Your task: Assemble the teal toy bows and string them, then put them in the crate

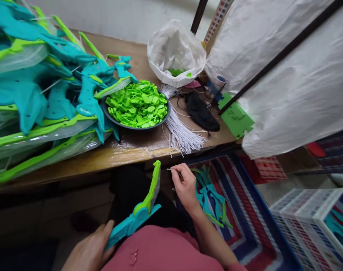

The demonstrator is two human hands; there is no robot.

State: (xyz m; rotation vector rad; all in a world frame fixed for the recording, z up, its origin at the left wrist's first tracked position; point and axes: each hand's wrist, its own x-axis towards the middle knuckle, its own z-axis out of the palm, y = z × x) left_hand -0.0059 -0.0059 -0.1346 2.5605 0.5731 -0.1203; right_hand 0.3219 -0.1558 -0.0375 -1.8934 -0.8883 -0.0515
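At the lower left my left hand (91,246) is closed around the teal body of a plastic toy part (132,222). A bright green arm with a strip of clear film rises from its round green joint. To the right of that arm, my right hand (186,186) pinches a thin white cord (169,169), whose tip pokes out toward the green arm. The hand and the arm are apart. On the bench above lie a bundle of white cords (185,135) and a dark bowl (137,128) heaped with small green plastic pieces (137,103).
Teal and green toy parts (55,94) pile up on the bench's left. A white plastic bag (175,49), a black pouch (202,113) and a green foam block (236,116) stand behind. Below right are a striped cloth-lined bin (245,210) holding parts and a white crate (304,214).
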